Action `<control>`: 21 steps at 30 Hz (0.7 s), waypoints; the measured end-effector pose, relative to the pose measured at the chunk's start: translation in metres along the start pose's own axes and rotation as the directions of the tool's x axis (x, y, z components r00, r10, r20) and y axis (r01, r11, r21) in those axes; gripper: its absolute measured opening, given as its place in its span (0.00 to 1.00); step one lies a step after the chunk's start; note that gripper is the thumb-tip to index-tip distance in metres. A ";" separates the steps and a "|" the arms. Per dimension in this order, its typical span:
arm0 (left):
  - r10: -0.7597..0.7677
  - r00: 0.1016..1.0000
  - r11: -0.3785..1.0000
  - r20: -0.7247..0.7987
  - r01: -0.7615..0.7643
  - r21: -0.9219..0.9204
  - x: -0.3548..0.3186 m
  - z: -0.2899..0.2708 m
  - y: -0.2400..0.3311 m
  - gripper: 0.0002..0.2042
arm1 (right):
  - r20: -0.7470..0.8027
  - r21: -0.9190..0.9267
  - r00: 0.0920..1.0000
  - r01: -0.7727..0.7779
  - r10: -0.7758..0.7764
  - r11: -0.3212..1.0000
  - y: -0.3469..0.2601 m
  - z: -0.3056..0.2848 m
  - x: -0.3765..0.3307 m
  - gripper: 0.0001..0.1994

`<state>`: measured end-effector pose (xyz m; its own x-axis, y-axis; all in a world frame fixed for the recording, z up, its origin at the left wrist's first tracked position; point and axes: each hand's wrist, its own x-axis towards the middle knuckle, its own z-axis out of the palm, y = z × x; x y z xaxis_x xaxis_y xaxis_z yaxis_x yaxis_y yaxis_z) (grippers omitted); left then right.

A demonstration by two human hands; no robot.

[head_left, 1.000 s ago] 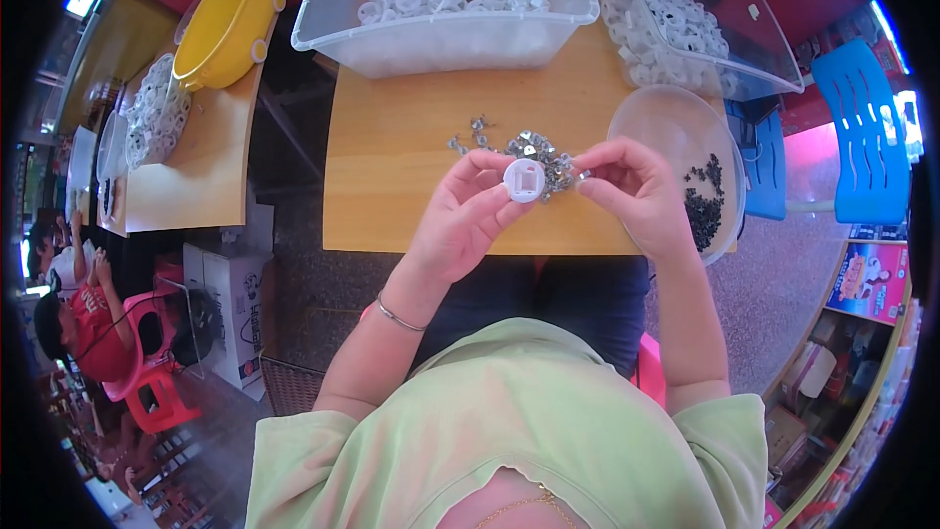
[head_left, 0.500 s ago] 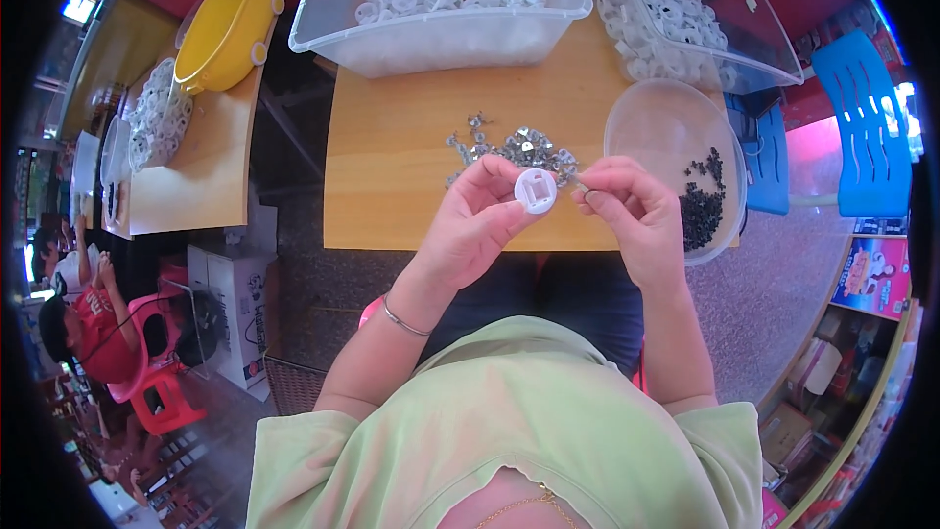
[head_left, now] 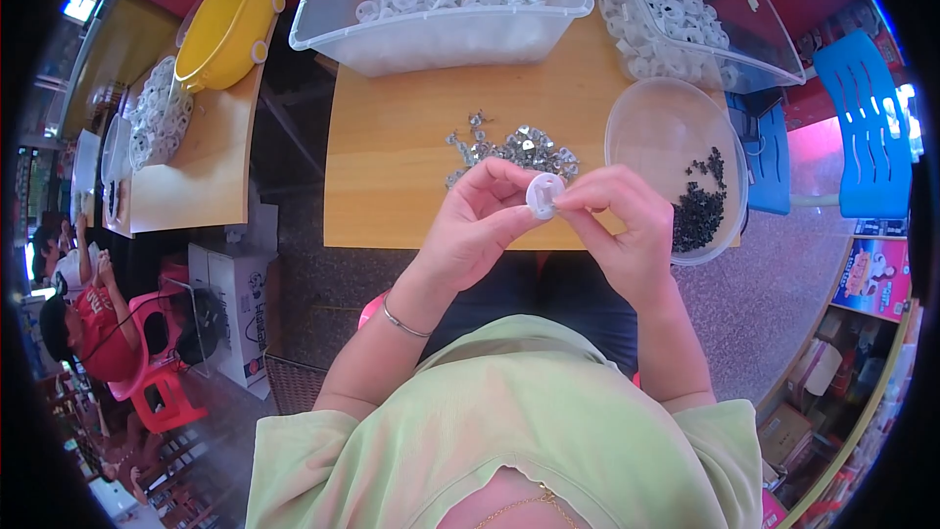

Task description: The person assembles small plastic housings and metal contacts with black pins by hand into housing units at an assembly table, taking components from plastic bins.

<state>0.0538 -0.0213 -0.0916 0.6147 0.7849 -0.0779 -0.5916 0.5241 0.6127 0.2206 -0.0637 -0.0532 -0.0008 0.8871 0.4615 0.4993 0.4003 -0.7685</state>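
Observation:
My left hand [head_left: 477,220] pinches a small round white plastic cap [head_left: 542,193] between thumb and fingers, above the near edge of the wooden table [head_left: 392,157]. My right hand [head_left: 627,225] meets it from the right, with its fingertips pressed on the same cap. Just beyond the hands lies a heap of small silver metal clips [head_left: 514,147]. A round clear bowl [head_left: 658,122] with small black pieces [head_left: 697,206] stands right of my right hand.
Two clear bins of white caps stand at the back: one [head_left: 441,0] in the middle, one [head_left: 685,20] tilted at the right. A yellow basin [head_left: 227,24] sits on a table to the left. Blue chair [head_left: 862,127] at right. People sit on pink stools [head_left: 147,372] at lower left.
Both hands have stayed together on the white cap and shifted slightly; the cap has turned between the fingers. Nothing else has moved.

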 end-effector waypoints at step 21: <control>0.168 0.980 0.963 0.105 -0.187 0.197 0.004 0.002 -0.003 0.10 | -0.067 0.092 0.982 -0.170 0.176 0.981 -0.001 0.010 -0.004 0.07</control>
<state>0.0592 -0.0200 -0.0925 0.5577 0.8228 0.1096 -0.5815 0.2931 0.7589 0.2113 -0.0656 -0.0584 0.1450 0.9265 0.3474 0.4100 0.2633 -0.8733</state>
